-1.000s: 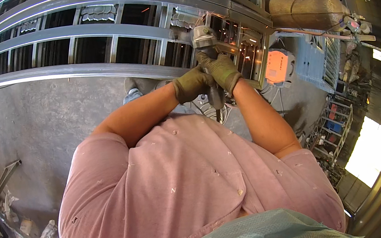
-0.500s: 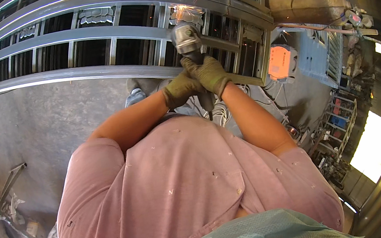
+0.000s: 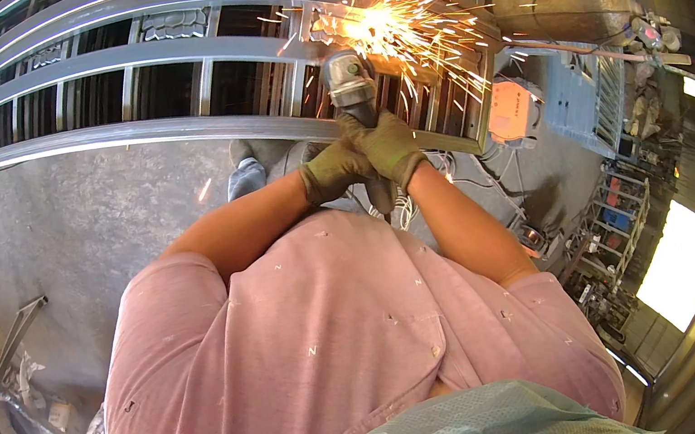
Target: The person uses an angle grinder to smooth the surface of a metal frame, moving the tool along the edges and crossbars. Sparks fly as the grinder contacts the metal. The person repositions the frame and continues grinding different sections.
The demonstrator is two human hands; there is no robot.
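Note:
Both my gloved hands are wrapped round an angle grinder (image 3: 352, 87), whose head points away from me. My left hand (image 3: 332, 170) grips the body from the left, and my right hand (image 3: 388, 148) closes over it from the right, a little farther forward. Beneath the grinder's head lies a metal frame (image 3: 247, 56) of long rails and short crossbars. A bright burst of sparks (image 3: 378, 23) sprays off the frame just beyond the tool, mostly to the right. The disc and its exact contact spot are hidden by the grinder's head and the glare.
A rusty gas cylinder (image 3: 560, 4) lies at the far right. Nearer are an orange box-shaped machine (image 3: 511, 110) and a blue metal frame (image 3: 578, 100). Cables (image 3: 488, 175) run over the floor. Scrap (image 3: 61, 430) piles up at lower left, and a rack (image 3: 620, 226) stands at right.
The sparks have grown from a small patch into a wide spray. The grinder and both hands have shifted slightly toward me and to the right, still gripping.

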